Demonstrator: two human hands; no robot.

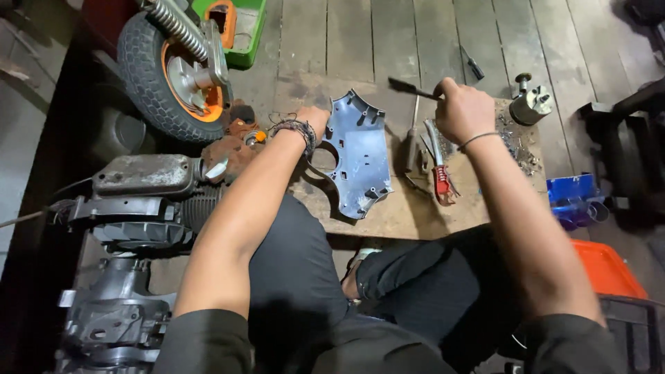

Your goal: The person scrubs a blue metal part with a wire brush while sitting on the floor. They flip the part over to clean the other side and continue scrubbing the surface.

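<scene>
Left hand (313,119): arm stretched forward, wrist wrapped in dark bands, grip closed on the upper left edge of the blue-grey cover plate (360,156).
Right hand (463,111): forearm raised, fist shut around the handle of a dark brush (410,87), bristles pointing left above the plate.
Cover plate: lying flat on the brown board (409,208) on the wooden floor, just ahead of the knees.
Beside plate: red-handled pliers (442,181), near the right wrist.
Left of person: grey engine (142,201); tyred wheel (166,73) behind it.
</scene>
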